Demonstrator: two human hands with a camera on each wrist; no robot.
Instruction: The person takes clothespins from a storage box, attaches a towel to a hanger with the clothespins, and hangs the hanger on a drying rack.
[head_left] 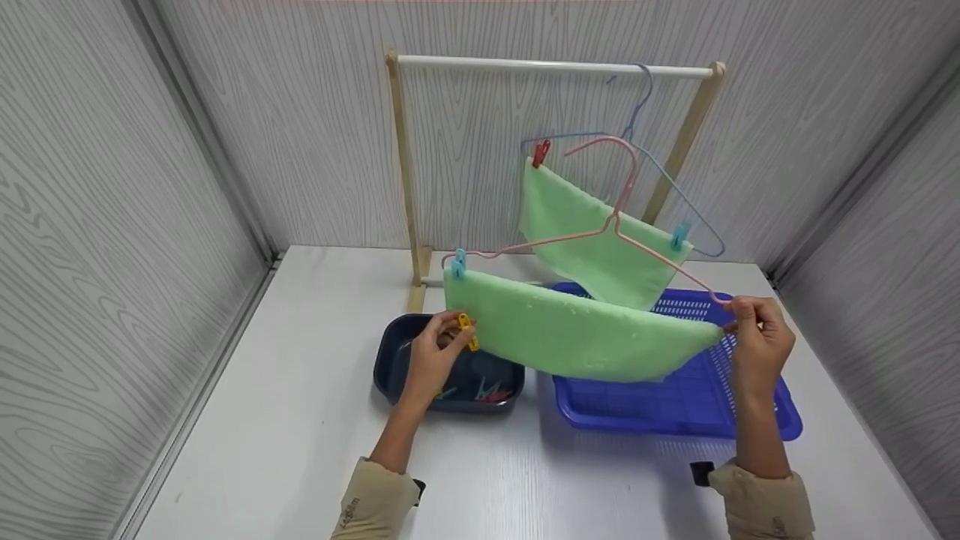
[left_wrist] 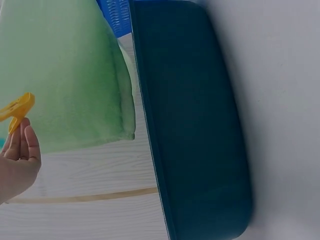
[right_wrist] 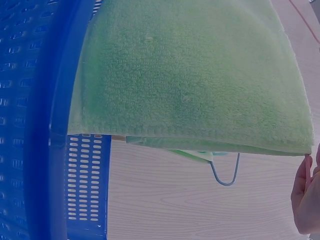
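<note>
A yellow clothespin (head_left: 468,332) is pinched in my left hand (head_left: 433,352), beside the left part of the front green towel (head_left: 585,337). My right hand (head_left: 761,345) grips the right end of a pink hanger (head_left: 555,238), close to the towel's right corner. A light-blue clothespin (head_left: 459,264) fastens the towel's left corner to that hanger. In the left wrist view the yellow clothespin (left_wrist: 20,109) shows at the fingertips, in front of the green cloth. In the right wrist view the right hand (right_wrist: 306,202) is partly cut off at the frame's edge.
Behind, a blue hanger (head_left: 688,196) on the white rail (head_left: 555,64) bears another green towel (head_left: 577,202), held by a red clothespin (head_left: 541,153) and a blue clothespin (head_left: 680,235). A dark basin (head_left: 390,375) with several clothespins and a blue basket (head_left: 637,424) stand below.
</note>
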